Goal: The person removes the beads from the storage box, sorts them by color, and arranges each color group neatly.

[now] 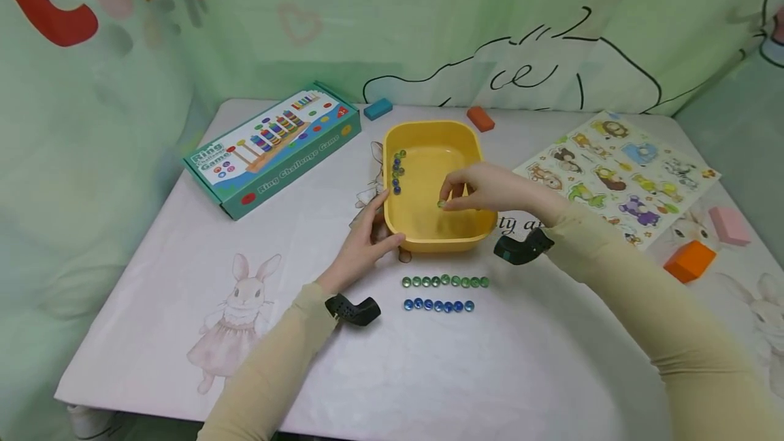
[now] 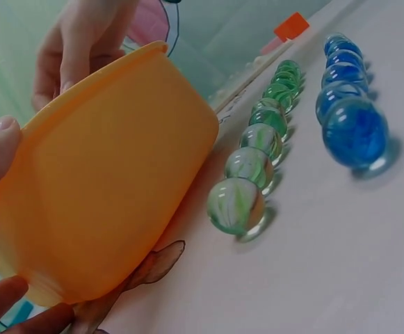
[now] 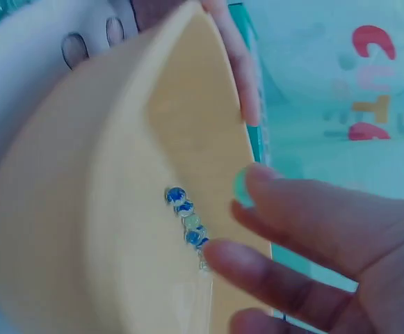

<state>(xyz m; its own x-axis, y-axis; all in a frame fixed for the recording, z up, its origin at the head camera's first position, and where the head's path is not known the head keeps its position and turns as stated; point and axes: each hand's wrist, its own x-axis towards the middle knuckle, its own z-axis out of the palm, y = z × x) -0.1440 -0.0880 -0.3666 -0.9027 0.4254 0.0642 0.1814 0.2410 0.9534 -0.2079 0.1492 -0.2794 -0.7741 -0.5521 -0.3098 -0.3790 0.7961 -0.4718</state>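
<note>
A yellow plastic tub (image 1: pixel 422 218) stands on the table. My left hand (image 1: pixel 360 248) grips its near left corner; in the left wrist view the thumb (image 2: pixel 0 149) is at the rim and the fingers (image 2: pixel 3 296) lie against the outer wall. Over the inside of the tub, my right hand (image 1: pixel 484 188) pinches a green marble (image 3: pixel 241 188) between thumb and forefinger. Several blue and green marbles (image 3: pixel 193 221) lie in a line along the tub's left side. In front of the tub, a row of green marbles (image 1: pixel 435 281) runs above a row of blue marbles (image 1: pixel 438 306).
A green game box (image 1: pixel 288 155) lies at the back left. Behind the tub are a blue block (image 1: pixel 378 109) and a red-orange block (image 1: pixel 480 119). At the right lie an animal sticker sheet (image 1: pixel 603 169), an orange block (image 1: pixel 689 261) and a pink block (image 1: pixel 730 226).
</note>
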